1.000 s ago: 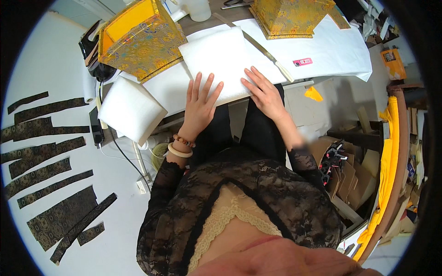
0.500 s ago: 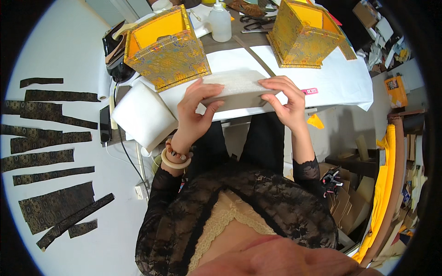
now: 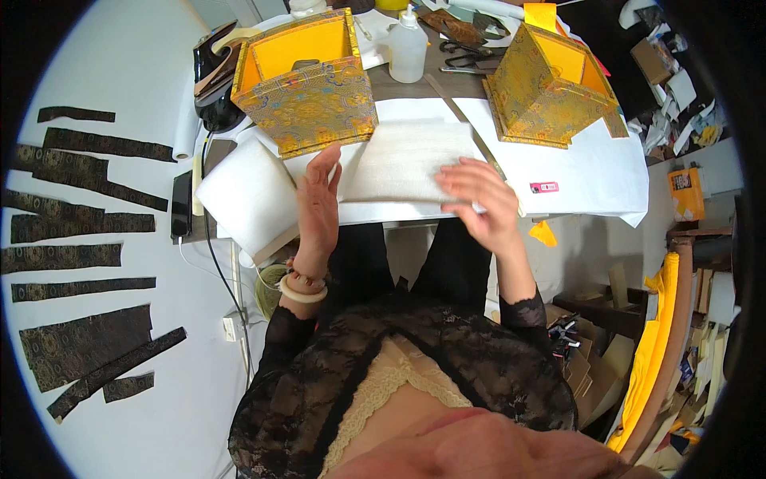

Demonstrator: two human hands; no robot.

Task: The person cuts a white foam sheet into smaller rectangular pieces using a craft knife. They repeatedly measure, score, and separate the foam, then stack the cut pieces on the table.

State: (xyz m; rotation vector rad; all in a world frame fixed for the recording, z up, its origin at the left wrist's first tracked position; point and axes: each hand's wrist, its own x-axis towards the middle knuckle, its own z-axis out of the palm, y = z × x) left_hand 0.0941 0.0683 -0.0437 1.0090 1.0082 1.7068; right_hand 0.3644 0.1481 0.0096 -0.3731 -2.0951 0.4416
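A flat board with a white foam-like face (image 3: 411,164) lies on the white paper at the front of the table. My left hand (image 3: 321,203) is open and upright beside the board's left edge, fingers stretched, holding nothing. At its right front corner is my right hand (image 3: 488,206), fingers extended over the edge; I cannot tell if they touch it. A thick stack of white foam sheets (image 3: 247,191) rests left of my left hand. Behind it stands a gold brocade box (image 3: 307,108) with a yellow lining, and a second gold brocade box (image 3: 542,92) sits at the far right.
A metal ruler (image 3: 463,124) lies slanted behind the board. A squeeze bottle (image 3: 408,49) and scissors (image 3: 471,57) are at the back. A small pink object (image 3: 544,188) lies right. Dark patterned fabric strips (image 3: 64,255) hang at the left; a black cable (image 3: 209,231) runs down.
The board, held tilted between both hands before, now lies flat with its white face up. Both hands have let go, and the view has shifted slightly.
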